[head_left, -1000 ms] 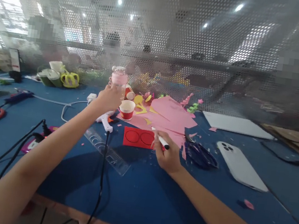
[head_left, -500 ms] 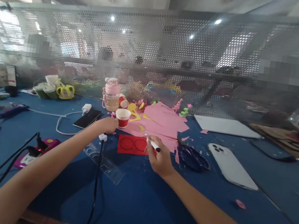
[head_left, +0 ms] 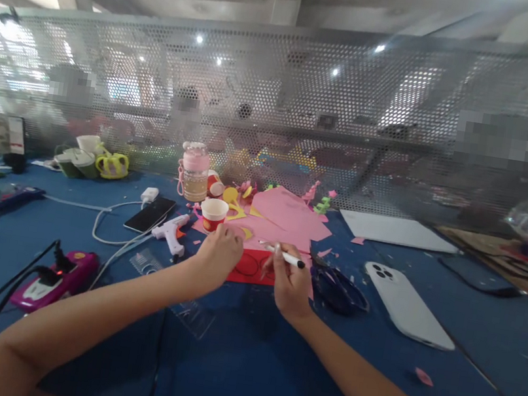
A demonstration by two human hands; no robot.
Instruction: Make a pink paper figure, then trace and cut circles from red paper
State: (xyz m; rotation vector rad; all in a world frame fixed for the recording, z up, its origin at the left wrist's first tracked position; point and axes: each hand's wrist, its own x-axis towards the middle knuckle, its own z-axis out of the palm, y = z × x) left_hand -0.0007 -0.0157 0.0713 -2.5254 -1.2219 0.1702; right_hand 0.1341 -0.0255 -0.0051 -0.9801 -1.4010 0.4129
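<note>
My right hand (head_left: 288, 284) is closed around a white marker (head_left: 291, 257) with a black end, held slanted above the red paper (head_left: 245, 278). A black circle outline shows on that paper, and part of another line lies by my right fingers. My left hand (head_left: 219, 256) rests over the left end of the paper with its fingers curled; what they grip, if anything, is hidden. Just behind it stands a red and white paper cup (head_left: 214, 216). Pink paper sheets (head_left: 285, 218) lie beyond the red paper.
To the left are a white glue gun (head_left: 170, 234), a clear stencil ruler (head_left: 196, 317), a black phone (head_left: 150, 214) and a purple power strip (head_left: 60, 280). Dark blue scissors (head_left: 340, 289) and a white phone (head_left: 407, 305) lie right. A pink-lidded bottle (head_left: 194, 171) stands behind.
My left hand has moved from beside the cup, right and nearer, onto the red paper's left end, uncovering the glue gun. My right hand still grips the marker, shifted slightly right.
</note>
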